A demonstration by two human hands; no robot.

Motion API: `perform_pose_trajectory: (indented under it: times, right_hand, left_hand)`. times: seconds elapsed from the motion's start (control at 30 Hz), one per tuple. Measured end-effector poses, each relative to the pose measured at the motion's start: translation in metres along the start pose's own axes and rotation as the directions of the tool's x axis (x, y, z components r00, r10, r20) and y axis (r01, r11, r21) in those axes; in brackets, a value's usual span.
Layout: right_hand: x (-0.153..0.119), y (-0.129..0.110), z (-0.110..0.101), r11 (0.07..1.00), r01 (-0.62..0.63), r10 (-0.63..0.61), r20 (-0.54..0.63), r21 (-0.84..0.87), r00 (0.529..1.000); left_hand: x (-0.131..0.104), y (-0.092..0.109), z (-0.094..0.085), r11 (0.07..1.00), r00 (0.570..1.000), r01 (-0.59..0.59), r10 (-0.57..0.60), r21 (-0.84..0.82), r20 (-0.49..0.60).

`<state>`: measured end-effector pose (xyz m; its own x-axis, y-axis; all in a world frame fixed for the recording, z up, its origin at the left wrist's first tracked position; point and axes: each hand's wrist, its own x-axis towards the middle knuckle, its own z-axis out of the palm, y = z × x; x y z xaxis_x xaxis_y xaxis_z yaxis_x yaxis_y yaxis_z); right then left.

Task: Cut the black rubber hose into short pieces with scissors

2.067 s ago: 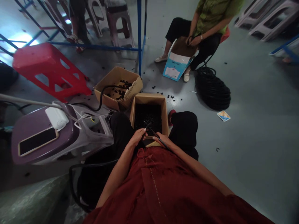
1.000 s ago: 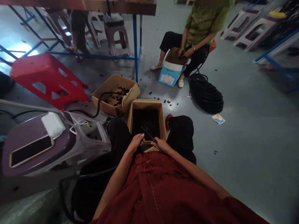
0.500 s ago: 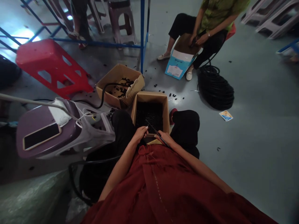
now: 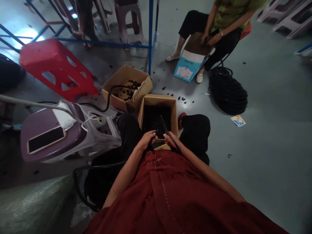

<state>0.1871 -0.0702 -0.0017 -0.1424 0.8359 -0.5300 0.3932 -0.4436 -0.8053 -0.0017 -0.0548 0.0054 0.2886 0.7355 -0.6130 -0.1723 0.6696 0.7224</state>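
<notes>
My left hand (image 4: 148, 138) is closed on a small dark piece (image 4: 156, 131) at the near edge of an open cardboard box (image 4: 174, 113). Just right of it, my right hand (image 4: 172, 138) is closed around a long, thin dark tool (image 4: 165, 125), whose tip points up over the box. The exact kind of tool is too dark to tell. The two hands are a little apart. Inside the box lies a heap of small black pieces (image 4: 156, 118). The box stands between my knees.
A second cardboard box (image 4: 117, 73) with black bits stands behind. At left are a red stool (image 4: 44, 58) and a purple stool (image 4: 46, 123) bearing a phone (image 4: 46, 139). Beyond, a seated person holds a blue box (image 4: 186, 66) near a black hose coil (image 4: 227, 92).
The tool in my right hand has turned more upright, and its tip has moved right, away from my left hand. The view has shifted slightly.
</notes>
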Motion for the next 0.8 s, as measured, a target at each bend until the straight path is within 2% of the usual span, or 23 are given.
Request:
perform_pose_trajectory:
  times: [0.1,0.2,0.3,0.4,0.47,0.57,0.6,0.67,0.73,0.8]
  right_hand:
    - [0.005,-0.007,0.004,0.992,0.014,-0.013,-0.01,0.125,1.0]
    - [0.008,-0.018,0.006,0.962,0.004,0.0,-0.012,0.274,1.0]
    - [0.009,-0.027,0.007,0.943,0.018,-0.02,0.003,0.333,1.0]
    - [0.008,-0.031,0.006,0.956,0.068,-0.064,-0.024,0.284,0.998]
    - [0.007,-0.031,0.006,0.961,0.087,-0.075,-0.054,0.262,0.996]
    - [0.008,-0.028,0.007,0.952,0.089,-0.062,-0.101,0.293,0.993]
    - [0.008,-0.027,0.007,0.947,0.088,-0.052,-0.121,0.31,0.991]
    - [0.009,-0.026,0.008,0.94,0.085,-0.036,-0.151,0.33,0.988]
    - [0.01,-0.025,0.007,0.944,0.091,-0.043,-0.154,0.317,0.987]
    - [0.009,-0.023,0.005,0.955,0.103,-0.071,-0.124,0.277,0.99]
  left_hand:
    - [-0.009,0.002,0.005,0.994,1.0,0.025,-0.025,-0.105,0.005]
    - [-0.017,0.002,0.012,0.994,0.999,0.033,-0.03,-0.106,0.025]
    - [-0.021,0.001,0.017,0.999,0.999,0.024,-0.022,-0.04,0.045]
    - [-0.022,0.0,0.017,0.986,1.0,-0.029,0.027,0.166,0.009]
    - [-0.025,0.0,0.016,0.905,0.99,-0.104,0.135,0.413,-0.047]
    - [-0.031,0.001,0.018,0.653,0.945,-0.171,0.321,0.738,-0.065]
    - [-0.034,0.001,0.019,0.584,0.933,-0.172,0.354,0.793,-0.058]
    - [-0.037,0.002,0.02,0.521,0.92,-0.17,0.389,0.837,-0.056]
    - [-0.035,0.003,0.018,0.558,0.906,-0.186,0.417,0.809,-0.08]
    - [-0.03,0.005,0.011,0.724,0.905,-0.198,0.394,0.661,-0.161]
